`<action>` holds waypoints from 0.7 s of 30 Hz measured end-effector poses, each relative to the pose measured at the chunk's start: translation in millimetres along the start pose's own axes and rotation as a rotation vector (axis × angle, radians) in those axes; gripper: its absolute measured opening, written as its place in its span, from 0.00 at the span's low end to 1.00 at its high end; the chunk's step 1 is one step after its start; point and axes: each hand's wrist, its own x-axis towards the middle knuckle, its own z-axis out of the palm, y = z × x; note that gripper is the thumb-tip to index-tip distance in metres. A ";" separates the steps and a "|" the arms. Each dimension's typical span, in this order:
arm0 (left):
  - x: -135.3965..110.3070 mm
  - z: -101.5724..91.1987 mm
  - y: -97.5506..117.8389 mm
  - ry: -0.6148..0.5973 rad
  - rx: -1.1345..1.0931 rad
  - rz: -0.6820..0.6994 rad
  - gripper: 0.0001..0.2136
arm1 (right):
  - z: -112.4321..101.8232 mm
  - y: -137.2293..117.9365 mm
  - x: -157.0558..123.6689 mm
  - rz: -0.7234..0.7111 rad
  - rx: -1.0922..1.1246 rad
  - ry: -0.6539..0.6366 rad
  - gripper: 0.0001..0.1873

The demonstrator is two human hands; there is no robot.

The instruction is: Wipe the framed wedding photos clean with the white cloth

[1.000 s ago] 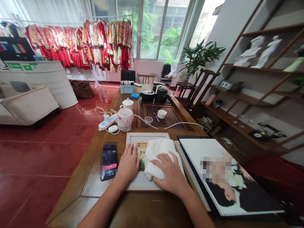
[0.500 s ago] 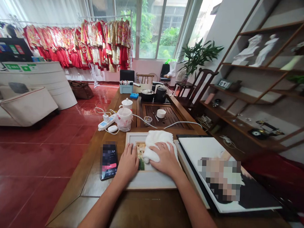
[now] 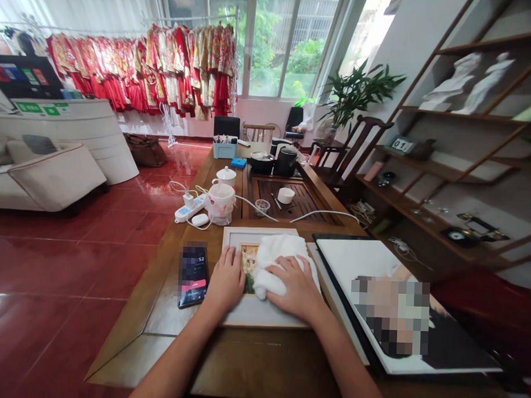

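A light-wood picture frame (image 3: 265,316) with a pale mat and a small picture lies flat on the wooden table. My left hand (image 3: 226,280) rests on its left side, fingers stretched out and holding nothing. A folded white cloth (image 3: 276,250) covers the frame's right part. My right hand (image 3: 296,286) presses on this cloth and holds it against the frame, fingers spread over the fabric. The cloth and hand hide part of the picture. Left of the frame lies a phone (image 3: 193,276) with a lit screen.
Large photo panels (image 3: 350,257) lie right of the frame. Beyond it stand a wrapped white cup (image 3: 220,203), a lidded mug (image 3: 225,175) and a power strip (image 3: 190,209). A white cable (image 3: 330,212) crosses the tea tray (image 3: 266,190), which holds a small white bowl (image 3: 286,195).
My right hand and the cloth have shifted slightly right and toward me over the frame. The left hand stays on the frame's left side. The camera view has tilted a little.
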 end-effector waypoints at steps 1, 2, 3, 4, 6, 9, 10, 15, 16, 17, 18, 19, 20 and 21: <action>0.1 -0.1 0.1 -0.002 0.001 0.000 0.22 | 2.1 1.1 6.4 0.010 -0.018 0.019 0.20; 0.2 -0.2 0.3 -0.004 0.002 -0.001 0.22 | 4.2 1.9 12.6 0.019 -0.034 0.038 0.21; 0.1 -0.3 0.5 -0.007 0.003 -0.002 0.22 | 6.0 2.5 18.1 0.027 -0.046 0.054 0.22; 0.0 -0.4 0.7 -0.008 0.003 -0.002 0.22 | 7.6 2.8 22.4 0.032 -0.055 0.066 0.23; -0.4 -0.4 0.9 -0.004 0.002 -0.002 0.21 | 9.6 2.6 26.5 0.035 -0.063 0.081 0.23; -0.6 0.4 0.7 0.010 -0.006 0.003 0.22 | 10.3 -0.9 19.2 0.018 -0.050 0.073 0.24; -0.5 0.7 0.5 0.012 -0.009 0.003 0.22 | 10.0 -2.8 13.8 0.004 -0.037 0.058 0.24; -0.2 1.4 -0.3 0.006 -0.004 0.002 0.22 | 8.5 -11.7 -13.6 -0.022 0.025 0.016 0.23; -0.2 1.3 -0.4 0.007 -0.002 0.003 0.22 | 8.4 -12.3 -15.5 -0.016 0.026 0.017 0.23; -0.3 1.2 -0.3 0.008 0.000 0.004 0.22 | 8.4 -12.3 -15.4 -0.013 0.023 0.017 0.24; -0.3 1.1 -0.1 0.008 0.002 0.004 0.22 | 8.5 -11.8 -13.5 -0.015 0.019 0.014 0.24; -0.3 0.9 0.1 0.007 0.003 0.003 0.22 | 8.7 -10.9 -9.9 -0.020 0.013 0.011 0.24; -0.2 0.7 0.4 0.003 0.004 0.003 0.22 | 9.1 -9.7 -5.1 -0.024 0.003 0.009 0.24; -0.2 0.4 0.7 -0.001 0.006 0.002 0.22 | 9.4 -8.5 0.5 -0.024 -0.010 0.011 0.24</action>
